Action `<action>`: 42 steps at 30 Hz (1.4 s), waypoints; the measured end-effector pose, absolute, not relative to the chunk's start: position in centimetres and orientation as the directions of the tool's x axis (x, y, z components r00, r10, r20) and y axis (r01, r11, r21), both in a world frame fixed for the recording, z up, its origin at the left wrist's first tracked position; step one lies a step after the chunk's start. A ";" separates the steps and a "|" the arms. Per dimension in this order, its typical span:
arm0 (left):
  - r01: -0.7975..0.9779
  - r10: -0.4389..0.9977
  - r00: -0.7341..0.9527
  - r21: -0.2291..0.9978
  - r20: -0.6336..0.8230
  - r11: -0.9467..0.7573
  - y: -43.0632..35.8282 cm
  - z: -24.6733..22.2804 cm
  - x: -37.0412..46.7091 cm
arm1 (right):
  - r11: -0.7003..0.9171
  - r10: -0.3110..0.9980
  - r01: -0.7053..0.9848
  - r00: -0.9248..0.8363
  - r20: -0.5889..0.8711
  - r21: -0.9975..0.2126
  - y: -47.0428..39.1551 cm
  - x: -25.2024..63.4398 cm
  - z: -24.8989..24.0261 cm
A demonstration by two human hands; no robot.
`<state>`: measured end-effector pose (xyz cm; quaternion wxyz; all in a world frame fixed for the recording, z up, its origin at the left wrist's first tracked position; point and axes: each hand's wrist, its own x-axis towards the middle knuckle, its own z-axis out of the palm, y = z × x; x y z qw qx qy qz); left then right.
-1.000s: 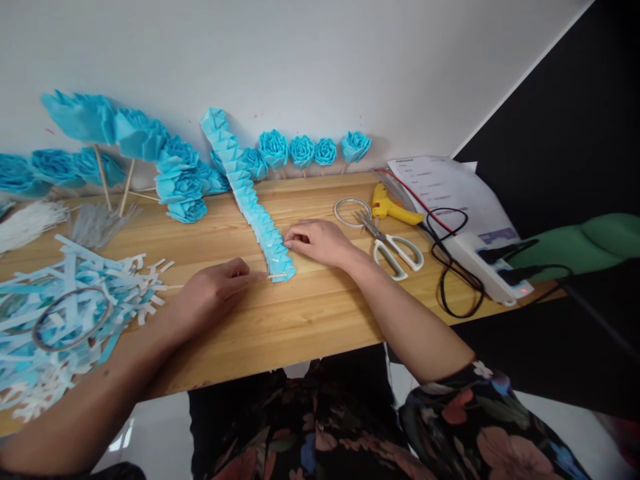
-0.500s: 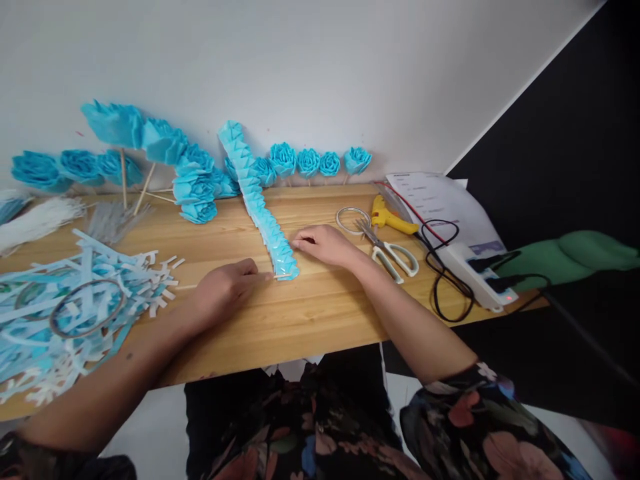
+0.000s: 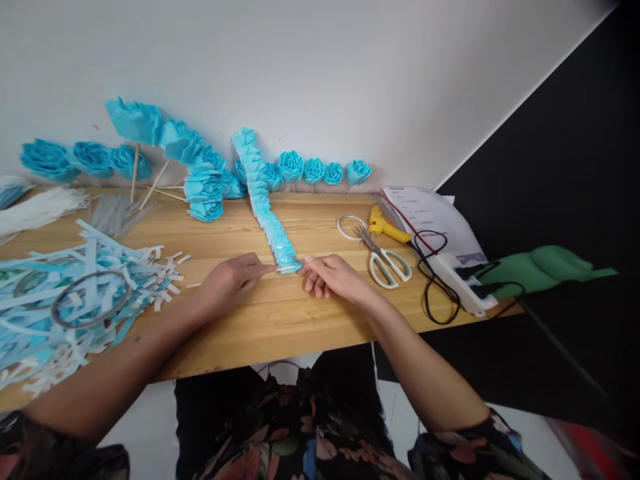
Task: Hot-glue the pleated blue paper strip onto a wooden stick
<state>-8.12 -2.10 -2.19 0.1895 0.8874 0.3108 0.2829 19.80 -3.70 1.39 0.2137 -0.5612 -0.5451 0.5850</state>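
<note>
A long strip of pleated light-blue crepe paper (image 3: 267, 210) runs from the wall down to the table, its near end between my hands. Across that end lies a thin wooden stick (image 3: 286, 268); its other end comes out to the left of my wrist. My left hand (image 3: 233, 283) is closed on the stick, with the index finger pointing toward the strip. On the other side, my right hand (image 3: 330, 275) pinches the right corner of the strip's end between thumb and index finger, the other fingers curled below.
Blue paper flowers on sticks (image 3: 200, 177) line the wall. Cut paper strips (image 3: 90, 287) heap up at left, a ring (image 3: 93, 299) on top. Scissors (image 3: 387, 257), tape roll (image 3: 353, 227), yellow glue gun (image 3: 387, 225), power strip (image 3: 463, 287) and printed papers (image 3: 435, 213) lie right.
My right hand has come down from the strip's right side to its near corner and now pinches there. My left hand stays at the stick. The view has shifted slightly.
</note>
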 end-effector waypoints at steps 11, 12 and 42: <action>0.451 0.639 0.655 0.471 0.402 -0.758 -2.3 -2.0 -7.9 | -0.436 0.864 0.140 -0.212 -0.457 -0.889 -5.4 19.5 1.7; 0.457 0.641 0.658 0.466 0.396 -0.758 -2.3 -1.9 -7.9 | -0.430 0.866 0.140 -0.214 -0.451 -0.892 -5.4 19.5 1.6; 0.673 0.763 0.605 0.366 0.226 -0.642 -3.8 -1.3 -6.8 | -0.408 0.841 0.175 -0.310 -0.443 -0.896 -4.9 18.8 1.0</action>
